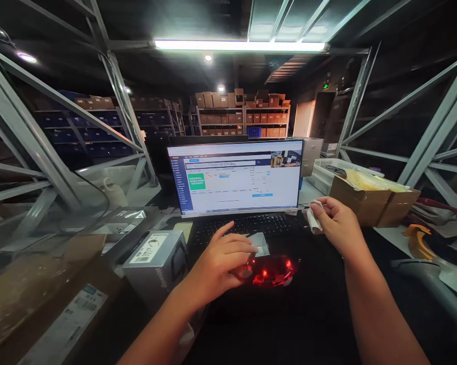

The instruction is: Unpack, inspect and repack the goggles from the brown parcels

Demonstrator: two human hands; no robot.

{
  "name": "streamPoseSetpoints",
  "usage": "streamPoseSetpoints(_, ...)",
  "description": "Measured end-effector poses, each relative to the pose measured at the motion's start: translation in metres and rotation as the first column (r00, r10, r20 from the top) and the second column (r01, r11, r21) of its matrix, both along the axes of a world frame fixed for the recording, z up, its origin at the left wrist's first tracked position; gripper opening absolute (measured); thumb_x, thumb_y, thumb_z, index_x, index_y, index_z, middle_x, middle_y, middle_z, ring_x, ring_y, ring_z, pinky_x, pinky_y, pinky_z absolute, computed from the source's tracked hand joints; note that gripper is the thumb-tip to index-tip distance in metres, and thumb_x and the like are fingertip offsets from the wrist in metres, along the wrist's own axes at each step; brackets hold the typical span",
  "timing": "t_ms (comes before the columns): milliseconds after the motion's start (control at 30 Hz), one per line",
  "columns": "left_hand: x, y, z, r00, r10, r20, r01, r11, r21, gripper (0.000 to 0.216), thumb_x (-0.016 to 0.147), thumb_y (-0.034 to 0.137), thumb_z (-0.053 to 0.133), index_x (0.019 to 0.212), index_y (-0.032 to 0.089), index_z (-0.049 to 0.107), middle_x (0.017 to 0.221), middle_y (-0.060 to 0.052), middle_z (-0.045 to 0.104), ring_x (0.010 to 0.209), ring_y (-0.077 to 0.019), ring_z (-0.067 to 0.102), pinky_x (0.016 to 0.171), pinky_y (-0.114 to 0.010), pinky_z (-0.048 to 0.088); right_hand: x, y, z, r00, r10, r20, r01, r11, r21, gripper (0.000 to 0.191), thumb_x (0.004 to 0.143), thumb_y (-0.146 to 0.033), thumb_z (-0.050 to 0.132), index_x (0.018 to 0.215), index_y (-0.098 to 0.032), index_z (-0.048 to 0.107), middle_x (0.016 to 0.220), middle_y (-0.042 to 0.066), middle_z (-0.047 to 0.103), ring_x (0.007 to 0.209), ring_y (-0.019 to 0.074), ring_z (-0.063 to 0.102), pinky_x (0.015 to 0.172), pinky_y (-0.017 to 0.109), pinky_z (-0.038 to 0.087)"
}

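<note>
My right hand (337,223) is raised right of the monitor, fingers closed on a crumpled white wad (314,217), paper or cloth. In front of the keyboard (251,223), my left hand (222,258) has its index finger raised and its thumb curled toward the other fingers. A small object between them is partly hidden, and I cannot make it out. Just right of that hand glows a dark, shiny thing with red lights (276,274); its kind is unclear. Behind it sits a small open grey box (260,244).
The lit monitor (236,177) stands behind the keyboard. A grey box with a label (155,258) is at left, near a brown carton (61,314). On the right are open cardboard boxes (359,203), a white basket (327,170) and a yellow-and-black tape dispenser (422,243).
</note>
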State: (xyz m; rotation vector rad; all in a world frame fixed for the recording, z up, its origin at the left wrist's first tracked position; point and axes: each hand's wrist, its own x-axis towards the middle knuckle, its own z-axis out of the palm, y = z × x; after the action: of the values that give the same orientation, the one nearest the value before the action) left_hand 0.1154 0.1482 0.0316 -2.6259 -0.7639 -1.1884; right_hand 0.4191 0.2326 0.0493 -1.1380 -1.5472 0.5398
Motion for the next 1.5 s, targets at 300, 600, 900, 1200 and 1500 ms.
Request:
streamPoseSetpoints(300,-0.013,0.002,0.003,0.999,-0.036,-0.023,0.035,0.999,-0.041,0.022,0.084,0.018,0.075,0.105,0.024,0.069,0.111,-0.002,0.075,0.115,-0.0195,0.063,0.118,-0.045,0.032,0.002,-0.008,0.005,0.959,-0.181,0.22,0.172,0.983,0.063,0.024,0.088,-0.043,0.063,0.089,-0.02,0.072,0.073,0.005,0.069,0.057,0.0197,0.061,0.057,0.032,0.044)
streamPoseSetpoints(600,-0.011,0.002,0.005,0.997,-0.019,-0.079,0.015,0.999,-0.052,0.016,0.085,0.019,0.074,0.099,0.023,0.069,0.113,0.0,0.074,0.117,-0.0199,0.061,0.118,-0.044,0.031,-0.034,-0.045,0.01,0.969,0.234,-0.084,-0.222,0.966,0.135,0.028,0.098,-0.051,0.055,0.096,-0.023,0.054,0.093,0.006,0.068,0.087,0.022,0.067,0.079,0.031,0.051)
streamPoseSetpoints(900,-0.013,-0.001,0.005,0.986,0.076,-0.146,-0.077,0.997,0.0,0.014,0.089,0.022,0.071,0.102,0.022,0.067,0.112,0.001,0.074,0.113,-0.0185,0.06,0.12,-0.043,0.027,-0.039,-0.085,0.02,0.726,0.616,0.305,-0.623,0.777,-0.089,0.017,0.099,-0.036,0.058,0.09,-0.022,0.064,0.116,0.006,0.07,0.108,0.023,0.061,0.093,0.033,0.046)
streamPoseSetpoints(1200,-0.01,-0.001,0.002,0.982,0.039,-0.187,-0.056,0.995,-0.083,0.01,0.091,0.018,0.067,0.099,0.022,0.063,0.119,0.003,0.072,0.124,-0.0186,0.055,0.122,-0.043,0.023,-0.047,-0.045,0.004,0.901,-0.311,0.303,0.204,0.919,0.337,0.017,0.099,-0.036,0.052,0.095,-0.022,0.06,0.089,0.006,0.071,0.079,0.0236,0.064,0.066,0.03,0.038)
streamPoseSetpoints(1500,-0.007,-0.001,-0.003,0.962,0.091,-0.256,-0.109,0.992,-0.057,0.007,0.09,0.018,0.066,0.094,0.02,0.061,0.117,0.002,0.071,0.123,-0.0185,0.055,0.123,-0.043,0.021,-0.059,-0.057,0.0,0.938,-0.005,0.346,-0.015,0.998,0.053,0.019,0.103,-0.039,0.041,0.099,-0.023,0.048,0.071,0.001,0.063,0.061,0.0195,0.058,0.059,0.028,0.034)
